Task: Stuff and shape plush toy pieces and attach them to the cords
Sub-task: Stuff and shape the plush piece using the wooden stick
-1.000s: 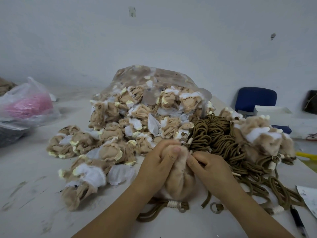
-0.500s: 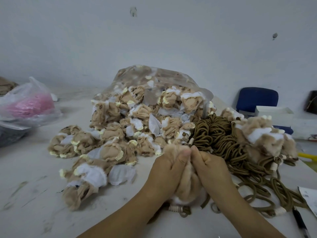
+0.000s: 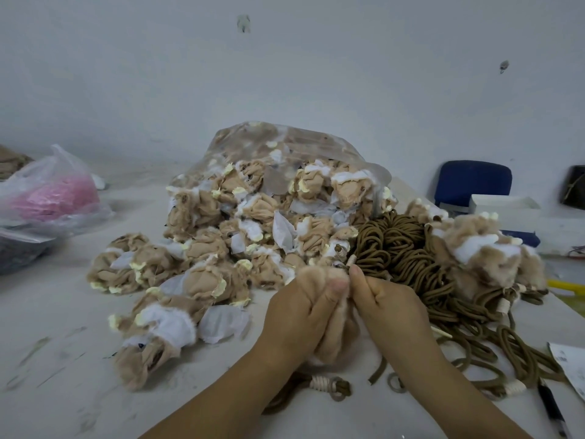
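Note:
A tan plush piece (image 3: 335, 340) is squeezed between both hands just above the table. My left hand (image 3: 304, 315) grips its left side, thumb up at the top. My right hand (image 3: 389, 312) grips its right side, thumb against the left thumb. A brown cord (image 3: 319, 386) with a white wrapped end lies under my left wrist. A big tangle of brown cords (image 3: 408, 258) lies behind my right hand. Unstuffed tan-and-white plush pieces (image 3: 221, 248) spill from a clear bag (image 3: 285, 144).
Stuffed plush pieces on cords (image 3: 484, 251) pile up at the right. At the left sits a plastic bag with pink material (image 3: 50, 194). A pen (image 3: 552, 407) and a paper (image 3: 569, 365) lie at the right edge. A blue chair (image 3: 471, 182) stands beyond the white table (image 3: 63, 359).
Both hands rose slightly and closed together around the plush piece, thumbs now meeting at its top. The piles have not moved.

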Available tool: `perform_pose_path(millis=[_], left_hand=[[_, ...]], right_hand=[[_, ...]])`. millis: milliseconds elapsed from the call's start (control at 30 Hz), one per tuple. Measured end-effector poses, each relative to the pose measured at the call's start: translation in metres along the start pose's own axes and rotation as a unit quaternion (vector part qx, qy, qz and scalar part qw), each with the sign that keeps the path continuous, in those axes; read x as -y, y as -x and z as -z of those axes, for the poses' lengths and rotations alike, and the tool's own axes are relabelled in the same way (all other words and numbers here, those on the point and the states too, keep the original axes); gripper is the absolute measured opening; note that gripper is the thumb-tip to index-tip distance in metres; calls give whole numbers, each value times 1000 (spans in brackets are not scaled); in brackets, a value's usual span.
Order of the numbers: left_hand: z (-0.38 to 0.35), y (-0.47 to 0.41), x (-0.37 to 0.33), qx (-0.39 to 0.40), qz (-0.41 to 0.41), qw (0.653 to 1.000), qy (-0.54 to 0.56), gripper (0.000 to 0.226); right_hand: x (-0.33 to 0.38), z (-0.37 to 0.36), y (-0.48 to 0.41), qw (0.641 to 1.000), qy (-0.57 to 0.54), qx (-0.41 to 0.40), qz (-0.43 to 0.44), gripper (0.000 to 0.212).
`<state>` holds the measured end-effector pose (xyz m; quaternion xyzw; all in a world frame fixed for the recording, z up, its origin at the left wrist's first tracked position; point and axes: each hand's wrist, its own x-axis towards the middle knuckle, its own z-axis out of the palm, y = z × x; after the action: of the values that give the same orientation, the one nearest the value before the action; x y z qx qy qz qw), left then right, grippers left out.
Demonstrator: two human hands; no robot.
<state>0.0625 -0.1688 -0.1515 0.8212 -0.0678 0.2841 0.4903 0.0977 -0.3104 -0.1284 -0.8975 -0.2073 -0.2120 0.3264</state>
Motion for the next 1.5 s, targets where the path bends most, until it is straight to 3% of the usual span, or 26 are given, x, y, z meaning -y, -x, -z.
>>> perform_pose_path(millis=[100,233,367,533,633,800,1000,1067,1200,1367,1500], left_hand=[[-5,1,-5,28,-15,999,-35,67],[-6,3,-6,47,-32,998,-11,64],[-3,5,-3,-20,25,996,83,79],[-1,0,0,-117,25,988,98,34],[1,-4,3,-169,0,983,72,32],[7,-8,13,-205,-25,978,25,36],[-2,-6,12,-136,-24,990,25,35],[-6,-5,11,-98,-29,994,-31,39],[-10,-3,7,-103,-62,993,-6,31],[-8,1,10,-56,-21,992,111,35],[1,-3,6,-79,15,980,183,37]], right_hand=[[0,-2,0,999,-38,19,-24,61],[3,-4,2,995,-90,14,-49,67],[4,-1,3,999,-38,7,1,66],[2,-1,5,996,-29,43,74,49],[4,-4,5,991,-24,72,109,40],[7,-6,7,991,-16,61,116,45],[10,-3,7,990,-58,68,113,53],[11,-2,8,989,-95,65,95,42],[12,-2,6,988,-107,59,98,22],[4,-4,5,990,-60,72,106,26],[-1,-3,3,991,5,57,122,21]])
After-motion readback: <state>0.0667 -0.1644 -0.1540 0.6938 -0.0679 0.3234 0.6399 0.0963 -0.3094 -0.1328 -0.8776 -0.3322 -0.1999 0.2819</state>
